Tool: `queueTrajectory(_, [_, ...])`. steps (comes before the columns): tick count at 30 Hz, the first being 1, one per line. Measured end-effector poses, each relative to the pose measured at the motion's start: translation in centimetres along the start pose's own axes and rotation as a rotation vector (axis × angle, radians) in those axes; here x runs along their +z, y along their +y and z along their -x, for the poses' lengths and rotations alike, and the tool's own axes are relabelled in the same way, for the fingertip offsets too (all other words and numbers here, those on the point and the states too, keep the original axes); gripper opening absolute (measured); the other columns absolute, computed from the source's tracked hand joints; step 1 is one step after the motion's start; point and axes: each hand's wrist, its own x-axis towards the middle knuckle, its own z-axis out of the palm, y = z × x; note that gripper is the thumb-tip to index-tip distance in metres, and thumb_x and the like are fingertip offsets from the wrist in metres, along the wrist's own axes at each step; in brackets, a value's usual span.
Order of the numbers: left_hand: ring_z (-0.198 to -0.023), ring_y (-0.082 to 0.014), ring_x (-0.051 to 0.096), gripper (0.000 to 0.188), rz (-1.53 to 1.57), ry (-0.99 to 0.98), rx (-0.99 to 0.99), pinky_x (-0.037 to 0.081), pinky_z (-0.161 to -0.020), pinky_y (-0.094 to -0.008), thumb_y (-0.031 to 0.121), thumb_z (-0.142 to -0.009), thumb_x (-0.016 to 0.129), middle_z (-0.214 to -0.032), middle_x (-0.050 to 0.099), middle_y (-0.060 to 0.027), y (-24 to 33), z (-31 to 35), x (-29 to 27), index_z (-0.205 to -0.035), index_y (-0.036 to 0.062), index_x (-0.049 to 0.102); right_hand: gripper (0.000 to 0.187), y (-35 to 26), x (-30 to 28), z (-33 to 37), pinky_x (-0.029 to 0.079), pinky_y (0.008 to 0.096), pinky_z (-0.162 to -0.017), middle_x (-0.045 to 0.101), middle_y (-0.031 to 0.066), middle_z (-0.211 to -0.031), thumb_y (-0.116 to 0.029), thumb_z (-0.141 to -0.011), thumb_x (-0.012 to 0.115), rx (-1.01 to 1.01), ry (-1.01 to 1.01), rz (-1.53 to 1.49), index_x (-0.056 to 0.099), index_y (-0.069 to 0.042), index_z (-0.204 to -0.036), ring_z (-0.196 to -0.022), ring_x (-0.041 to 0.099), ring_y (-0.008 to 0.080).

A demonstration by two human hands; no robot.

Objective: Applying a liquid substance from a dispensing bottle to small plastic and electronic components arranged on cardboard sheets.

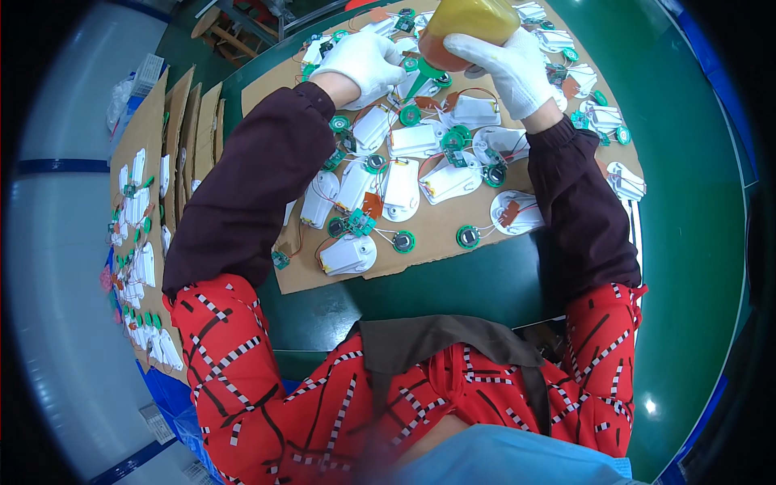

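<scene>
My right hand [517, 74], in a white glove, is wrapped round a yellowish squeeze bottle [477, 24]. The bottle is tilted over the far part of a cardboard sheet, and a green pointed tip [417, 83] shows below its orange-brown end, pointing down and left. My left hand [365, 66], also gloved, is closed just left of that tip, low over the parts; what its fingers hold is hidden. Around both hands lie white plastic housings [414, 141] with thin wires, green round pieces [410, 115] and small green circuit boards [361, 221].
The cardboard sheet [311, 275] lies on a dark green table [671, 267]. At the left, more cardboard sheets [187, 133] stand on edge, beside another board [133, 319] carrying similar parts. A wooden stool [230, 36] stands beyond the table at the far left.
</scene>
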Motion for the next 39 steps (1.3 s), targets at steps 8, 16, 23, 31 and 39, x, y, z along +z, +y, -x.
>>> queueTrajectory(8, [-0.066, -0.0201, 0.06, 0.023, 0.092, -0.036, 0.03, 0.048, -0.065, -0.0317, 0.023, -0.074, 0.065, -0.074, 0.065, -0.0111, 0.3, -0.6, 0.0, -0.082, 0.0023, 0.068, 0.051, 3.1, -1.4, -0.5, 0.052, 0.022, -0.061, 0.064, 0.0086, -0.088, -0.042, -0.077, 0.069, 0.005, -0.016, 0.256, 0.059, -0.004, -0.109, -0.065, 0.063, 0.0129])
queueTrajectory(16, [-0.07, -0.0219, 0.062, 0.026, 0.072, -0.071, 0.026, 0.048, -0.069, -0.0318, 0.024, -0.074, 0.064, -0.077, 0.066, -0.0129, 0.5, -0.4, 0.1, -0.086, 0.0015, 0.068, 0.046, 1.7, -2.1, -0.6, 0.053, 0.0224, -0.063, 0.064, 0.0075, -0.091, -0.034, -0.078, 0.07, 0.12, 0.02, 0.193, 0.058, -0.002, -0.11, -0.07, 0.064, 0.0133])
queueTrajectory(23, [-0.073, -0.0228, 0.062, 0.029, 0.034, -0.07, 0.031, 0.048, -0.071, -0.0317, 0.026, -0.075, 0.063, -0.08, 0.066, -0.0144, 0.5, -0.2, -0.1, -0.089, 0.0015, 0.067, 0.041, 0.8, -0.7, -0.2, 0.047, 0.0205, -0.053, 0.063, 0.003, -0.089, -0.025, -0.075, 0.072, 0.171, 0.132, 0.057, 0.058, -0.005, -0.108, -0.071, 0.06, 0.0104])
queueTrajectory(31, [-0.079, -0.0225, 0.064, 0.03, 0.04, 0.04, 0.043, 0.048, -0.075, -0.0307, 0.029, -0.077, 0.063, -0.087, 0.067, -0.0116, -1.1, -0.4, -0.9, -0.095, 0.0055, 0.068, 0.043, 0.3, -0.6, 0.0, 0.047, 0.0209, -0.053, 0.063, 0.0036, -0.089, -0.026, -0.074, 0.072, 0.151, 0.129, 0.048, 0.058, -0.005, -0.108, -0.071, 0.06, 0.0104])
queueTrajectory(39, [-0.08, -0.0167, 0.063, 0.028, 0.12, 0.097, -0.027, 0.047, -0.074, -0.0281, 0.025, -0.077, 0.064, -0.088, 0.067, -0.0087, -3.4, 0.8, -2.3, -0.096, 0.0048, 0.068, 0.04, 0.3, -1.7, -0.4, 0.045, 0.0202, -0.051, 0.062, 0.0027, -0.087, -0.026, -0.075, 0.071, 0.104, 0.205, -0.048, 0.057, -0.006, -0.107, -0.068, 0.058, 0.0097])
